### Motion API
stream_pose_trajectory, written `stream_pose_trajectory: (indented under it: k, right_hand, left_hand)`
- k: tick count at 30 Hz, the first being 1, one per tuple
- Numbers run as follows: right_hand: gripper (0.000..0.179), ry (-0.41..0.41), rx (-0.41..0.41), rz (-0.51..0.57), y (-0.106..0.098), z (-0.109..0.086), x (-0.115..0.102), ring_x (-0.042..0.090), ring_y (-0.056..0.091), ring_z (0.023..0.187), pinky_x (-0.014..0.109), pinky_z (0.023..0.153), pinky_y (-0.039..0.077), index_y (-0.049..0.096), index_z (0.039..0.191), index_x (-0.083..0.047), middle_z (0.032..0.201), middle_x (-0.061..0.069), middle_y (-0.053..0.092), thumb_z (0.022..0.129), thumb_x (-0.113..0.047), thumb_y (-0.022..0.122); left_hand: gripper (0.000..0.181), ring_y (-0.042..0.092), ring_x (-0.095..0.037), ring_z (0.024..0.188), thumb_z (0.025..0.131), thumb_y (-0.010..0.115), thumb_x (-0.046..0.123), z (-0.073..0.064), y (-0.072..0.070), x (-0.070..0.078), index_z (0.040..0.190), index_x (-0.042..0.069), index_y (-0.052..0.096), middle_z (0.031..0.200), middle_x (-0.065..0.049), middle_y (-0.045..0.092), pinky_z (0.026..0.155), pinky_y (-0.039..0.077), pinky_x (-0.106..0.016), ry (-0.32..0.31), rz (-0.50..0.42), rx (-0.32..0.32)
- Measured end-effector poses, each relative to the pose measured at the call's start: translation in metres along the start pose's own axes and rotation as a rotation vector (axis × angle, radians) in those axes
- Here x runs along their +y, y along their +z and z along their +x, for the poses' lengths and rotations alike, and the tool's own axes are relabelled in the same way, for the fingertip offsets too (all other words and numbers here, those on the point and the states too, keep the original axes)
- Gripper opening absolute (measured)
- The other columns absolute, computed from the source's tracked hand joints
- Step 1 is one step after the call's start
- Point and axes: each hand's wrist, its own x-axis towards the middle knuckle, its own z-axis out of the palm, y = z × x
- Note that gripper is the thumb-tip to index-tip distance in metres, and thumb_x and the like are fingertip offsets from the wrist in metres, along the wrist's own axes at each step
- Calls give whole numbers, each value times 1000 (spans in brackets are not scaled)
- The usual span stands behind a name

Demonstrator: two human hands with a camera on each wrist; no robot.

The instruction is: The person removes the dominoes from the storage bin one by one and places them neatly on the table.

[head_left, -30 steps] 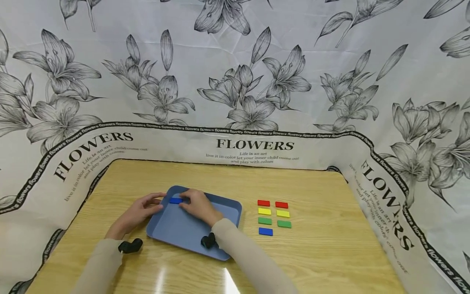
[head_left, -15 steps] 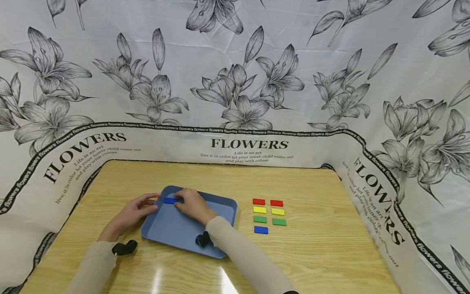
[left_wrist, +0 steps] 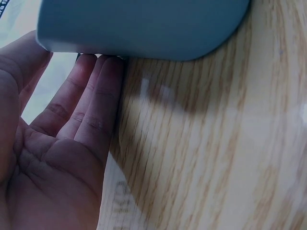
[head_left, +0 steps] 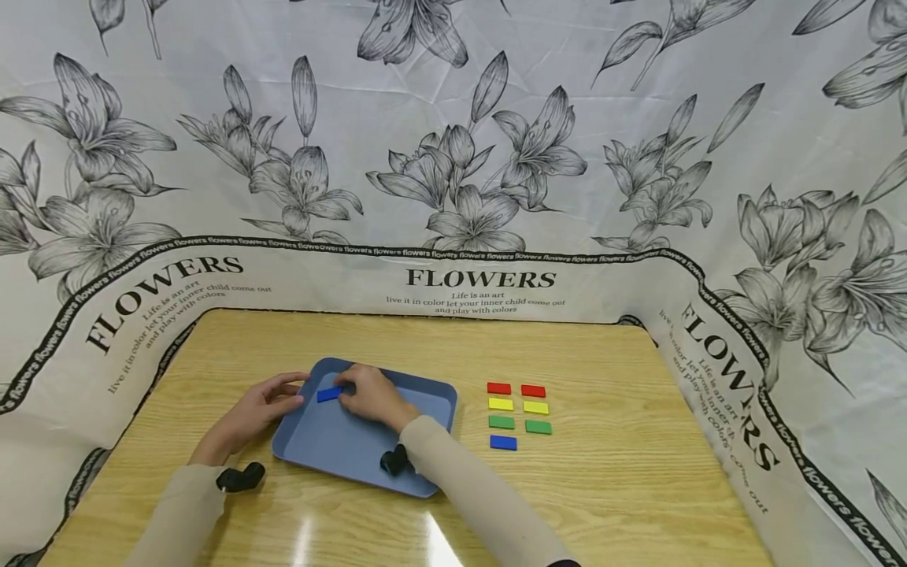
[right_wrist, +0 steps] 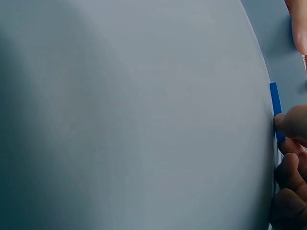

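My right hand (head_left: 375,392) reaches into the blue-grey tray (head_left: 354,449) and pinches one end of a small blue rectangular block (head_left: 329,394). The block sits at the tray's far left corner, slightly slanted. In the right wrist view, the thumb lies on the blue block (right_wrist: 276,103), with curled fingers below. My left hand (head_left: 258,409) is at the tray's left side. In the left wrist view, the straight fingertips of the left hand (left_wrist: 62,143) touch the outside of the tray wall (left_wrist: 144,33), and the thumb reaches up to its edge.
Right of the tray, small blocks lie in rows on the wooden table (head_left: 602,472): two red (head_left: 499,388), two yellow (head_left: 501,404), two green (head_left: 501,422) and one blue block (head_left: 503,442). A flower-printed cloth (head_left: 482,283) surrounds the table's far side and flanks.
The blue block in the tray has shifted a little toward the near side and turned to a slant with the right hand. The left hand stays at the tray. The head view has swung slightly.
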Motion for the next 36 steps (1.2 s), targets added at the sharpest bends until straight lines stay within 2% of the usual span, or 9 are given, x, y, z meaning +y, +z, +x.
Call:
stream_pose_trajectory:
  k: [4, 13, 18, 23, 28, 36]
  right_hand:
    - [28, 12, -46, 9, -2, 0, -1, 13, 66, 111, 23, 93, 53, 75, 124, -13, 120, 2, 73, 96, -16, 72]
    - [28, 19, -104, -39, -5, 2, -3, 7, 59, 92, 19, 78, 48, 75, 125, -17, 116, 1, 68, 96, -20, 72]
    - [28, 20, -123, -23, -6, 1, -3, 6, 52, 84, 18, 73, 45, 76, 122, -16, 109, 0, 66, 94, -17, 73]
    - [28, -2, -147, 17, -7, -1, -2, 6, 53, 87, 17, 75, 44, 76, 122, -14, 111, 1, 66, 94, -14, 72]
    - [27, -54, -172, 18, -10, -3, -5, 5, 56, 94, 15, 81, 46, 76, 120, -13, 114, 1, 67, 94, -14, 73]
    - [26, -93, -179, 17, -17, -10, -9, 5, 56, 95, 15, 82, 46, 76, 119, -12, 113, 1, 68, 93, -13, 73]
  left_hand:
    - [58, 54, -40, 132, 106, 61, 29, 0, -1, 1, 157, 10, 41, 147, -27, 49, 96, 54, -36, 6, -3, -7]
    - [59, 53, -41, 133, 106, 61, 29, 1, -1, 3, 157, 10, 41, 147, -27, 49, 96, 54, -36, 9, -6, -6]
    - [58, 56, -39, 131, 106, 61, 31, 1, -1, 1, 157, 12, 42, 147, -26, 51, 96, 54, -35, -2, 11, 7]
    - [57, 56, -38, 130, 106, 60, 32, 1, 0, -1, 157, 12, 43, 147, -27, 50, 96, 54, -37, -7, 26, 8]
    - [56, 54, -41, 131, 106, 59, 31, 2, 0, -3, 156, 13, 43, 146, -26, 51, 97, 54, -37, -10, 29, 13]
    - [57, 54, -41, 131, 106, 60, 32, 2, 1, -3, 157, 12, 43, 146, -27, 50, 96, 54, -37, -10, 33, 18]
